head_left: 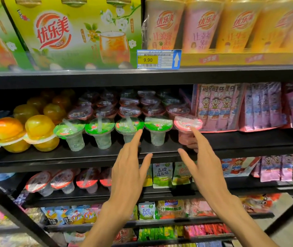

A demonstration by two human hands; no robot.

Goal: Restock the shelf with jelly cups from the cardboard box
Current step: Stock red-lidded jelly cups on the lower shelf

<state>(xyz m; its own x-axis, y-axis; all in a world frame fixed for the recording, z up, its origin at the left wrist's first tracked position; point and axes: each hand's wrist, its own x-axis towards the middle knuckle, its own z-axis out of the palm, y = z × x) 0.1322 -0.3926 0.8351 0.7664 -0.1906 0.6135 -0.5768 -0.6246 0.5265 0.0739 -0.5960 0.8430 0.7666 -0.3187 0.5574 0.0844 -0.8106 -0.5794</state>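
At the middle tier of a black store shelf (56, 158), I have both hands raised toward a front row of jelly cups. My left hand (128, 169) is spread, fingers straight and holding nothing, its forefinger tip level with the third green-lidded jelly cup (128, 128) from the left; whether it touches the cup I cannot tell. My right hand (201, 157) is beside the pink-lidded jelly cup (186, 128) at the right end of the row, forefinger extended to the lid's front edge, other fingers seen through the clear cup behind it and the thumb held apart in front, so the fingers curl loosely around the cup without a firm pinch. Four green-lidded cups stand upright side by side to the left of the pink one, with rows of red-lidded cups (129, 110) behind them in shadow. Orange and yellow fruit-shaped jellies (24, 133) sit stacked at the left end of the tier. Pink snack packets (218, 106) lean at the right. Above, a price tag (158, 59) reading 9.90 hangs below boxed milk tea (74, 32) and milk tea cups (202, 24). No cardboard box appears in my view
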